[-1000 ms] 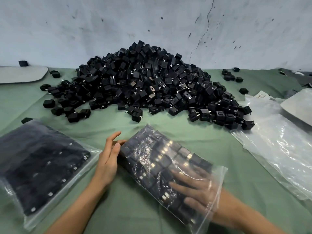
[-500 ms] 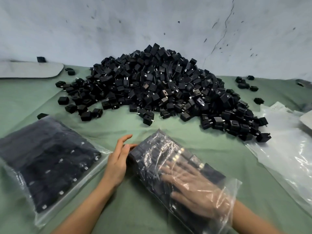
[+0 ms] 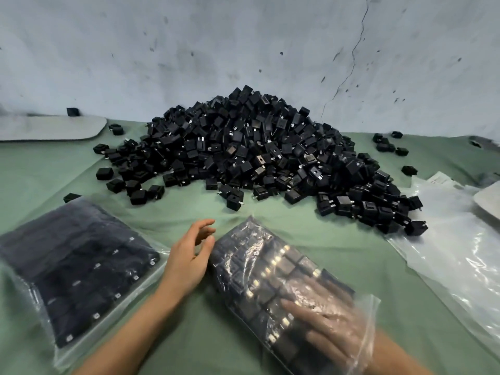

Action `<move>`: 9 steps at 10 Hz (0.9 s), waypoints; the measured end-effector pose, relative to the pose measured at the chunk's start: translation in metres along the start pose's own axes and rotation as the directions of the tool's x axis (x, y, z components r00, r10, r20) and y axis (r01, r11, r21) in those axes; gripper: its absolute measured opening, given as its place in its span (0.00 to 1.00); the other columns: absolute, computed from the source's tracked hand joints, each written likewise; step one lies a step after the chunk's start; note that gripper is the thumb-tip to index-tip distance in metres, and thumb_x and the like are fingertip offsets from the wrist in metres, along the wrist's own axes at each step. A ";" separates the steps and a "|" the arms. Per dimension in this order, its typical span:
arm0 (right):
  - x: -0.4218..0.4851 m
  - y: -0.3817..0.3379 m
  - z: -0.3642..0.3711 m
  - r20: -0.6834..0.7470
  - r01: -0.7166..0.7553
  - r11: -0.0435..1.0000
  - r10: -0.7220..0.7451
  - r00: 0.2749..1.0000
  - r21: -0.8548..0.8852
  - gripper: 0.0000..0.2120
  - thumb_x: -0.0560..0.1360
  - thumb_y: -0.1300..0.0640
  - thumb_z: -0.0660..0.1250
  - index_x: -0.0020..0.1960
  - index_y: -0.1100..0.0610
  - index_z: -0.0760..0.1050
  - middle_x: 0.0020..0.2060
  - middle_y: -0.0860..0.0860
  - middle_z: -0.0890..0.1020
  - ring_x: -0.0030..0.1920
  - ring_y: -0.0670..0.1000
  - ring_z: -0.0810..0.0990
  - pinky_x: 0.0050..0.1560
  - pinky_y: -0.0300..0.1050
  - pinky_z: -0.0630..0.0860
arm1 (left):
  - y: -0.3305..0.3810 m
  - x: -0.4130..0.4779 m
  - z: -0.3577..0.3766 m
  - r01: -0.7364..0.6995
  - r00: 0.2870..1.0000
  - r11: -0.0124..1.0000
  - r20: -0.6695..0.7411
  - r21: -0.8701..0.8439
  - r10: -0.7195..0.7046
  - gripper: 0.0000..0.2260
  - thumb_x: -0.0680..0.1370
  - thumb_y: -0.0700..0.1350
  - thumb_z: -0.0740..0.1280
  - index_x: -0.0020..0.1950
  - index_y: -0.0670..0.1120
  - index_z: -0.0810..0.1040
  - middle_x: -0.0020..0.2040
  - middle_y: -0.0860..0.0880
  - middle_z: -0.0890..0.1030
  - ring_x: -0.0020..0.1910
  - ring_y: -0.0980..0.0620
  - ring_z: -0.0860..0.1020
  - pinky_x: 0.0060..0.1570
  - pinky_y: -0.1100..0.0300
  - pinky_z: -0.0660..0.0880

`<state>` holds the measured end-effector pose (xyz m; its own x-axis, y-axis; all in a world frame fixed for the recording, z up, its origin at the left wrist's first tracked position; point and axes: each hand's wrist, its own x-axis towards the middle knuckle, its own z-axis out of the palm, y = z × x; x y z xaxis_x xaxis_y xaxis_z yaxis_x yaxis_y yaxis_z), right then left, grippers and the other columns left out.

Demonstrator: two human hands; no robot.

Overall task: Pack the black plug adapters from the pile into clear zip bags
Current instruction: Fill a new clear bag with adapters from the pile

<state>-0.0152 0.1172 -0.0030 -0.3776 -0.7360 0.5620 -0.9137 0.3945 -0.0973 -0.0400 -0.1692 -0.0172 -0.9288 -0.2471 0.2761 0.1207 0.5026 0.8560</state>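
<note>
Right hand (image 3: 327, 331) lies flat inside a clear zip bag (image 3: 244, 239) of black plug adapters (image 3: 290, 267); left hand (image 3: 186, 259) rests just beside it.

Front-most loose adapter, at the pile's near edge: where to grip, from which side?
Pinch the adapter across its flat black faces, from above on the near side: bare cloth lies in front, the pile crowds behind, and a prong seems to stick out rightward.

- Left hand (image 3: 186, 261) loosens: the fingers that were pressed flat and together against the zip bag (image 3: 257, 255) at its 9 o'clock edge now fan apart and curl, tips lifting towards 12 o'clock.
- Right hand (image 3: 327, 328), inside the bag, slides back a touch towards the mouth at 5 o'clock, fingers flat.
</note>
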 end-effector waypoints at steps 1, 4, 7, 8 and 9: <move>-0.058 -0.007 -0.021 0.199 -0.133 0.951 0.079 0.977 0.278 0.25 0.84 0.51 0.45 0.76 0.65 0.49 0.73 0.46 0.62 0.54 0.31 0.73 0.54 0.29 0.69 | 0.005 0.032 0.003 0.003 0.996 0.994 0.093 0.107 -0.013 0.14 0.80 0.41 0.64 0.64 0.52 0.73 0.56 0.57 0.76 0.52 0.62 0.76 0.52 0.69 0.69; -0.050 0.000 -0.076 -0.153 -0.437 0.899 0.429 0.890 -0.025 0.20 0.80 0.46 0.57 0.43 0.53 0.84 0.38 0.42 0.82 0.46 0.42 0.77 0.45 0.40 0.74 | -0.030 0.092 0.025 0.204 0.974 0.979 0.100 0.000 -0.203 0.10 0.80 0.37 0.63 0.60 0.48 0.76 0.56 0.49 0.79 0.58 0.49 0.77 0.60 0.58 0.71; 0.117 0.042 0.006 0.362 -0.486 0.871 0.476 0.802 -0.070 0.18 0.82 0.48 0.55 0.68 0.49 0.72 0.74 0.47 0.64 0.74 0.48 0.56 0.74 0.47 0.55 | -0.048 0.059 0.002 0.244 0.968 0.823 0.083 -0.514 -0.236 0.12 0.82 0.36 0.58 0.55 0.47 0.79 0.51 0.48 0.84 0.51 0.52 0.82 0.47 0.64 0.78; 0.172 0.053 0.054 0.478 -0.592 0.805 0.536 0.696 -0.040 0.21 0.81 0.45 0.54 0.72 0.47 0.66 0.77 0.51 0.56 0.76 0.52 0.53 0.74 0.53 0.54 | -0.049 0.057 0.003 0.240 0.967 0.772 0.076 -0.589 -0.242 0.12 0.82 0.35 0.57 0.55 0.46 0.79 0.50 0.47 0.83 0.49 0.52 0.82 0.49 0.62 0.76; 0.203 0.065 0.086 0.497 -0.682 0.723 0.634 0.592 -0.110 0.24 0.81 0.43 0.52 0.75 0.47 0.61 0.77 0.52 0.55 0.75 0.54 0.54 0.73 0.56 0.53 | -0.051 0.058 0.004 0.242 0.967 0.741 0.090 -0.626 -0.240 0.12 0.82 0.35 0.57 0.55 0.45 0.79 0.49 0.47 0.84 0.48 0.53 0.82 0.46 0.64 0.77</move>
<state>-0.1647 -0.0543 0.0340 -0.8779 -0.4588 -0.1371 -0.3864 0.8478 -0.3632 -0.1014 -0.2059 -0.0462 -0.9582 -0.2854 0.0220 0.0839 -0.2064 0.9749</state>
